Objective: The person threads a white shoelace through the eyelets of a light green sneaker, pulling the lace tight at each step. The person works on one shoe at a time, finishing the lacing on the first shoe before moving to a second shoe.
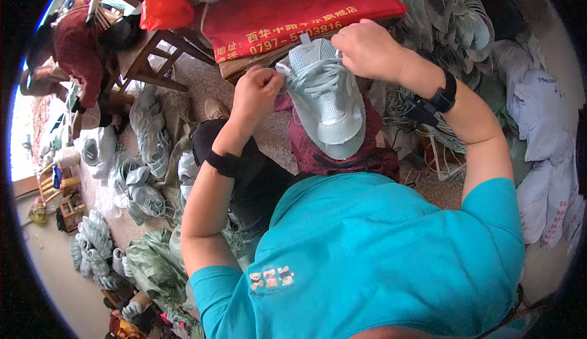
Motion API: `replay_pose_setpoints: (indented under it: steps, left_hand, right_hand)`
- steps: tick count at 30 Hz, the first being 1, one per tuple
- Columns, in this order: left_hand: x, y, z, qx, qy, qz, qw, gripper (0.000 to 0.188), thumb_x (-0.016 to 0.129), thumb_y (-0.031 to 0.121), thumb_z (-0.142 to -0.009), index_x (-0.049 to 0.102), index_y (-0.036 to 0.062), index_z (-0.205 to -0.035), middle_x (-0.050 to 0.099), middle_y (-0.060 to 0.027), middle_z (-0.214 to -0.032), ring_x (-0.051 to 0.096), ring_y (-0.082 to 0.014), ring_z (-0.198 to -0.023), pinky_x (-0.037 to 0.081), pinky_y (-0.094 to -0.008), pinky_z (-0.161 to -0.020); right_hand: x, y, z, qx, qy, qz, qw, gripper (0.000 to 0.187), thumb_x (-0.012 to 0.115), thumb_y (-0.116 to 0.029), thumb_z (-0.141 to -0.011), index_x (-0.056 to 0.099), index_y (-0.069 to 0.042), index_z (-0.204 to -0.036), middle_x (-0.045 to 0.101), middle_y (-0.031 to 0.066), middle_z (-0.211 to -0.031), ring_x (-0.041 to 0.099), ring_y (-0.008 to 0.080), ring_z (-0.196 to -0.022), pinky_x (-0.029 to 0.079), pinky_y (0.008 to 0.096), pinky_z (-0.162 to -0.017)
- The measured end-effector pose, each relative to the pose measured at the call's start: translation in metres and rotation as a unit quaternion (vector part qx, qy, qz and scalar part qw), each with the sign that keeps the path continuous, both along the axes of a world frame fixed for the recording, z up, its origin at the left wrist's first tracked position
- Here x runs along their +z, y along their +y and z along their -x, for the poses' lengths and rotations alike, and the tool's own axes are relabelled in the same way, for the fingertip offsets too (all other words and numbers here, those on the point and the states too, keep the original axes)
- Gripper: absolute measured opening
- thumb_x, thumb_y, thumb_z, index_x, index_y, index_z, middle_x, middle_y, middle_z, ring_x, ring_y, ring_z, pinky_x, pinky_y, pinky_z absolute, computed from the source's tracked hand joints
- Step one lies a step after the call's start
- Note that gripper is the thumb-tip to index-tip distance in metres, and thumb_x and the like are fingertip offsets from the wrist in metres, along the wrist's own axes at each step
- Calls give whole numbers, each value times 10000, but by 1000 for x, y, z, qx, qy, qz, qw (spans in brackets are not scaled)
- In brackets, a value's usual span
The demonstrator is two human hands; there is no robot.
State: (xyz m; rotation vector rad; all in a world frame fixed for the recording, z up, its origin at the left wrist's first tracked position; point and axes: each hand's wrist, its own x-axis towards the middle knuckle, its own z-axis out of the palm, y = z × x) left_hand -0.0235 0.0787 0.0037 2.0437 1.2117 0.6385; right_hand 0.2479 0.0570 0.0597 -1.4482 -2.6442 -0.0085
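A pale grey-green shoe upper (333, 116) hangs in front of me, toe pointing down toward my body. It has a mesh tongue (304, 56) and laces (318, 76) bunched across its throat. My left hand (258, 89) is closed at the upper's left collar edge, fingertips pinched together. On the opposite side, my right hand (372, 48) is also closed, its knuckles up beside the top of the tongue. Whether a lace lies within either pinch is hidden by the fingers.
Behind the upper, a red printed sack (299, 12) rests on a wooden bench. Dark red cloth (373, 134) lies beneath the upper. Bundled uppers (440, 9) and white sacks (544, 119) stand at right. More bundles (143, 189) cover the left floor, where another person (79, 48) bends over.
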Motion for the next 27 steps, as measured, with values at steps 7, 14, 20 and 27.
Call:
replay_pose_setpoints:
  steps: [7, 14, 20, 27]
  left_hand:
    - [29, 13, -2, -96, 146, 16, 984, 231, 627, 221, -820, 646, -6, -853, 600, -174, -885, 605, -355, -865, 486, -425, -762]
    - [33, 26, 9, -215, 31, -54, 975, 280, 701, 60, -763, 610, 47, -1027, 571, -124, -1030, 602, -263, -964, 490, -349, -826]
    - [36, 37, 11, -247, 75, -35, 966, 229, 706, 120, -799, 613, 26, -986, 591, -114, -933, 615, -260, -843, 495, -345, -736]
    - [29, 34, 0, -163, -9, 69, 984, 222, 718, 203, -823, 665, -11, -840, 596, -93, -871, 589, -178, -776, 474, -301, -688]
  right_hand:
    - [15, 9, -15, 47, 91, 33, 994, 169, 682, -72, -717, 612, -62, -870, 572, 70, -959, 576, 260, -883, 452, 386, -758]
    - [7, 37, -42, 53, 237, 319, 916, 167, 711, -129, -769, 666, -51, -910, 562, 61, -930, 577, 192, -868, 480, 320, -739]
    - [3, 48, -39, 16, 225, 404, 886, 227, 649, -242, -870, 675, -34, -959, 570, 38, -898, 536, 131, -842, 442, 282, -744]
    - [-22, 31, -24, -177, 372, 467, 783, 185, 688, -257, -809, 683, -72, -797, 606, -6, -790, 536, 108, -763, 418, 263, -674]
